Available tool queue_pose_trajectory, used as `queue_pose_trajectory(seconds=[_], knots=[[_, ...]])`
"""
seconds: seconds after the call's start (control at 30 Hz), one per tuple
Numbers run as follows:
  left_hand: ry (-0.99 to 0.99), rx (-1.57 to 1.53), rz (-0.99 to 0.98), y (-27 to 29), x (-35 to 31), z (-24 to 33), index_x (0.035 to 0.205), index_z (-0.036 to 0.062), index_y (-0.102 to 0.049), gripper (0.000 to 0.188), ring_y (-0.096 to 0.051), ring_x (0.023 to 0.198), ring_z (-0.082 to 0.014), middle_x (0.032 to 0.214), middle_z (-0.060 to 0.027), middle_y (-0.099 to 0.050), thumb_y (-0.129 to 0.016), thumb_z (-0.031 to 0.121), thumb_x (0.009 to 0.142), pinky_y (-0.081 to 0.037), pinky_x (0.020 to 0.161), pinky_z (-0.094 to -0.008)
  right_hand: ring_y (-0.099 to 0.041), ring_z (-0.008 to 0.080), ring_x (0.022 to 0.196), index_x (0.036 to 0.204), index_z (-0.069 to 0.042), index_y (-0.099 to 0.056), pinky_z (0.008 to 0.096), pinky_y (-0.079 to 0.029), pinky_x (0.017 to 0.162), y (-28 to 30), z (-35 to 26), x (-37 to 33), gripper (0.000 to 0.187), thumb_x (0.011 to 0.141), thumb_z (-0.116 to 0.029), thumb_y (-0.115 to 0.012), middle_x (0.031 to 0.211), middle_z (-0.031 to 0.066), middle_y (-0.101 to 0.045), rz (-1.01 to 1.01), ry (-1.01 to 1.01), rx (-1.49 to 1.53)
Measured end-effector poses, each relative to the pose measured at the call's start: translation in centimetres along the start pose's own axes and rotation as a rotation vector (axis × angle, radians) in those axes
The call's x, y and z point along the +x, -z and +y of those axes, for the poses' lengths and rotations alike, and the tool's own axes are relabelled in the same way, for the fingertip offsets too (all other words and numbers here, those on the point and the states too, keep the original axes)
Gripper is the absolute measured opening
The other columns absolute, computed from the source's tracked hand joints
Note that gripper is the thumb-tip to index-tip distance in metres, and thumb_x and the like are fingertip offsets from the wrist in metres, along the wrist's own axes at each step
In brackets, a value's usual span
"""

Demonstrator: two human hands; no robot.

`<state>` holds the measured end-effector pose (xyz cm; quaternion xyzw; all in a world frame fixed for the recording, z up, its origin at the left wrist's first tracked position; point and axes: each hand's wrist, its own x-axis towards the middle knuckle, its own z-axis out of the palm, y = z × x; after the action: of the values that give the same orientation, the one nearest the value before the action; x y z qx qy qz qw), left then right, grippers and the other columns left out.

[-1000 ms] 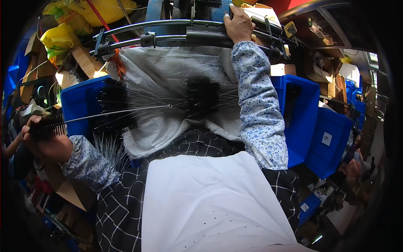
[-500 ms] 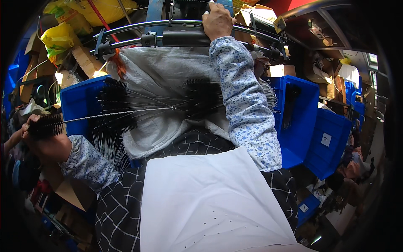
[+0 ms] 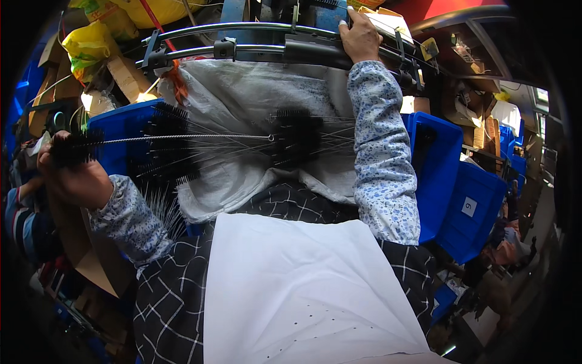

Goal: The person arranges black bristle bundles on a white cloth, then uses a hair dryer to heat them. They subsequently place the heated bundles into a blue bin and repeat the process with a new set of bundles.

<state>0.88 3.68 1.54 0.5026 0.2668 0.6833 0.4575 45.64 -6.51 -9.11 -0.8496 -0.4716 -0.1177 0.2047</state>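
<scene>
A twisted-wire brush [image 3: 77,150] with black bristles is in my left hand [image 3: 76,179], its fingers wrapped round the bristled end. The thin wire stem points right and ends in a small loop above my lap. My right hand [image 3: 362,39] is at the right part of a metal rail frame [image 3: 260,50], thumb and forefinger bent over its far side. What those fingers grip is hidden. Several similar black brushes [image 3: 297,136] lie in bunches on a whitish sack [image 3: 227,94] spread over my lap, their wire stems crossing.
A blue bin [image 3: 112,136] stands left of the sack, and blue bins [image 3: 439,142] stand to the right. Cardboard [image 3: 124,79] and yellow bags [image 3: 91,48] crowd the far left. At the left edge shows another person's striped sleeve [image 3: 24,227].
My right hand has slid right along the rail frame. The brush in my left hand has shifted slightly up and right. The view has shifted a little, and the other person's striped sleeve shows more.
</scene>
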Motion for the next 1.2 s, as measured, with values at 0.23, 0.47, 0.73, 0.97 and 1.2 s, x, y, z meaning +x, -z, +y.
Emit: queue_pose_trajectory(seconds=[0.23,0.47,0.73,0.97,1.2], knots=[[0.154,-0.093,-0.038,-5.5,-2.5,-3.0,0.093,0.0024,-0.050,0.014,-0.052,0.072,-0.0090,0.085,-0.0033,-0.052,-0.048,0.012,0.084,-0.046,0.060,-0.0204,-0.054,0.0302,0.087,0.101,-0.015,-0.058,0.0363,-0.041,0.077,1.0,5.6,3.5,0.032,0.079,-0.036,-0.048,0.095,0.0122,-0.058,-0.105,0.005,-0.236],[0.346,-0.084,-0.173,-6.4,-4.4,-5.1,0.099,-0.0005,-0.044,0.020,-0.052,0.079,-0.0101,0.088,-0.0050,-0.051,-0.042,0.015,0.087,-0.044,0.069,-0.0216,-0.055,0.0156,0.079,0.105,-0.012,-0.055,0.0270,-0.041,0.071,9.2,6.0,1.3,0.025,0.083,-0.023,-0.048,0.086,0.0102,-0.059,-0.521,-0.147,0.173],[0.557,-0.179,-0.424,-13.8,-11.6,-6.5,0.098,0.0044,-0.040,0.017,-0.053,0.077,-0.0087,0.090,-0.0051,-0.052,-0.038,0.019,0.089,-0.046,0.067,-0.0208,-0.056,0.0260,0.083,0.104,0.001,-0.050,0.0329,-0.042,0.072,11.1,-6.4,-7.8,0.029,0.087,-0.021,-0.041,0.088,0.0149,-0.059,-0.884,0.205,0.933],[0.400,0.462,-0.406,-4.0,-8.9,-4.9,0.101,0.0030,-0.038,0.030,-0.049,0.071,-0.0115,0.085,-0.0072,-0.052,-0.037,0.031,0.089,-0.040,0.067,-0.0229,-0.056,0.0290,0.078,0.101,-0.006,-0.054,0.0355,-0.044,0.068,5.4,-5.3,-4.1,0.025,0.081,-0.020,-0.049,0.076,0.0134,-0.059,-0.124,0.100,0.360],[0.484,1.216,-0.621,4.7,-9.3,-4.3,0.084,0.0027,-0.051,0.019,-0.044,0.066,-0.0160,0.075,-0.0057,-0.049,-0.049,0.021,0.083,-0.037,0.061,-0.0265,-0.053,0.0263,0.080,0.098,-0.020,-0.060,0.0399,-0.039,0.074,1.1,-0.3,0.1,0.024,0.078,-0.028,-0.051,0.082,0.0084,-0.061,0.069,0.096,-0.130]])
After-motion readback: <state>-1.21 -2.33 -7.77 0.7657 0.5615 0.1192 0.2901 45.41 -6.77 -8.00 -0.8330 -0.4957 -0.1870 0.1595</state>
